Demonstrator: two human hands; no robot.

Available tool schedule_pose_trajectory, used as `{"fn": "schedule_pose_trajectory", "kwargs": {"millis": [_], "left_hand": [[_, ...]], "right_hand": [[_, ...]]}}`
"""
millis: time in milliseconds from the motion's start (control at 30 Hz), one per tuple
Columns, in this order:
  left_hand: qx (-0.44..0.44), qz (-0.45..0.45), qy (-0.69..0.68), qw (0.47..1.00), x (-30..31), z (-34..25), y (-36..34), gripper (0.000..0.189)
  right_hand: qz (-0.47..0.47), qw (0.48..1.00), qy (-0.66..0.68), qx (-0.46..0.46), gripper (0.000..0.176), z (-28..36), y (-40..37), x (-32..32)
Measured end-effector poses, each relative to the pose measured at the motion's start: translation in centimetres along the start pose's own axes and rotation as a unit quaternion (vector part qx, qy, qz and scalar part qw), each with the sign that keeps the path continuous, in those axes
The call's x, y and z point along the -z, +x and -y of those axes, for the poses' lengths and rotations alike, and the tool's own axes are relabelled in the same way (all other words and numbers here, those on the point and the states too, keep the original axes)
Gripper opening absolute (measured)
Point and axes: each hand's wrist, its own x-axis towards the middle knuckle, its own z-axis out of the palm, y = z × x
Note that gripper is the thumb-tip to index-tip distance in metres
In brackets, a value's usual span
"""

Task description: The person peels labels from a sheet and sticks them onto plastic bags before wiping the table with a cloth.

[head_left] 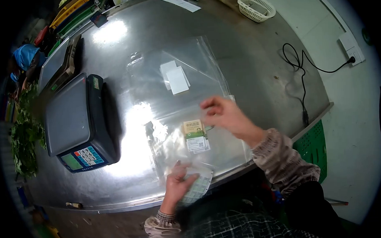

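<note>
My left hand [179,185] is closed on a pale green sheet of stickers [197,186] marked with a grid, at the table's front edge. My right hand [224,113] is raised above the table with its fingers curled together and slightly blurred; whatever is in them is too small to make out. Just left of and below it, a green and tan printed card label [193,128] with a white lower part and a square code lies on clear plastic bags [225,145]. Farther back, several blank white cards [178,81] rest on another clear bag.
A digital scale [68,115] with a keypad stands at the left, a second scale [56,65] behind it. Leafy greens [27,133] and a person in blue [25,57] are beyond. At right are a black cable [303,73] and green crate [313,150]; a white basket [256,8] sits at the back.
</note>
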Motion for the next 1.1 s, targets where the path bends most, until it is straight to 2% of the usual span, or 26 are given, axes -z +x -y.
{"fn": "schedule_pose_trajectory", "kwargs": {"millis": [33, 133, 200, 267, 333, 433, 467, 500, 533, 567, 600, 667, 700, 733, 767, 800, 867, 967, 1067, 1100], "left_hand": [[0.001, 0.000, 0.002, 1.000, 0.1, 0.0, 0.1, 0.014], [0.003, -0.002, 0.002, 1.000, 0.0, 0.3, -0.1, 0.014], [-0.012, -0.003, 0.008, 1.000, 0.1, 0.4, -0.1, 0.015], [0.046, 0.027, 0.004, 0.999, 0.2, 0.7, -0.4, 0.023], [0.061, 0.044, 0.003, 0.997, 0.5, 0.8, -0.2, 0.027], [0.026, 0.032, -0.004, 0.999, 0.6, 0.6, 0.0, 0.025], [0.013, 0.011, -0.015, 1.000, 0.4, 0.0, -0.1, 0.022], [0.004, -0.008, -0.027, 1.000, 0.1, -0.1, -0.3, 0.020], [-0.010, 0.000, -0.015, 1.000, -0.1, 0.1, -0.2, 0.021], [-0.024, 0.008, 0.000, 1.000, 0.0, 0.3, -0.1, 0.021], [-0.036, 0.018, 0.017, 0.999, 0.2, 0.4, -0.2, 0.022], [0.013, 0.012, -0.041, 0.999, 0.1, 0.1, -0.5, 0.022], [0.036, 0.017, -0.060, 0.997, 0.1, 0.0, -0.3, 0.020], [0.061, 0.022, -0.081, 0.995, 0.0, -0.1, -0.2, 0.018], [0.048, 0.010, -0.075, 0.996, -0.1, 0.0, -0.2, 0.018], [0.041, 0.007, -0.054, 0.998, -0.2, 0.3, -0.3, 0.018], [0.027, 0.001, -0.013, 1.000, -0.2, 1.2, -0.4, 0.018], [0.001, 0.018, 0.029, 0.999, 0.2, 1.0, -0.4, 0.030], [0.063, 0.002, -0.023, 0.998, -0.2, 0.7, -0.5, 0.021], [0.076, 0.001, -0.031, 0.997, -0.3, 0.5, -0.6, 0.022]], "right_hand": [[0.028, 0.999, 0.011, -0.015, 0.039, -3.1, 1.6, -0.2], [0.013, 0.998, -0.049, -0.040, 0.043, -6.5, 2.6, -1.7], [-0.042, 0.981, -0.187, 0.032, 0.046, -8.4, 3.0, -2.8], [-0.097, 0.928, -0.338, 0.120, 0.046, -9.0, 2.7, -3.3], [-0.149, 0.828, -0.493, 0.219, 0.043, -8.3, 2.4, -3.1], [-0.060, 0.821, -0.552, 0.129, 0.031, -4.1, 2.4, -0.4], [0.029, 0.956, -0.291, -0.023, 0.023, 0.8, 0.8, -2.3], [0.145, 0.970, -0.185, 0.068, 0.021, 3.9, -1.4, -3.6], [0.276, 0.960, 0.037, 0.028, 0.020, 7.3, -4.5, -5.7], [0.406, 0.875, 0.028, 0.262, 0.024, 8.7, -6.0, -7.3], [0.407, 0.882, -0.018, 0.235, 0.027, 8.9, -5.7, -6.9], [0.408, 0.889, -0.106, 0.180, 0.034, 9.8, -4.4, -5.5], [0.266, 0.912, -0.194, 0.244, 0.039, 8.0, -1.3, -4.3], [0.101, 0.910, -0.297, 0.271, 0.043, 6.2, 1.9, -3.2], [-0.048, 0.892, -0.370, 0.254, 0.048, 4.4, 5.0, -2.0], [-0.182, 0.773, -0.538, 0.282, 0.045, 2.5, 7.7, -0.1], [-0.255, 0.743, -0.570, 0.241, 0.045, -2.0, 11.6, 3.3], [-0.144, 0.690, -0.630, 0.327, 0.051, -8.1, 11.2, 5.1], [-0.157, 0.706, -0.565, 0.398, 0.048, -5.6, 5.6, 3.1], [-0.127, 0.734, -0.546, 0.383, 0.049, -6.0, 4.0, 3.1]]}}
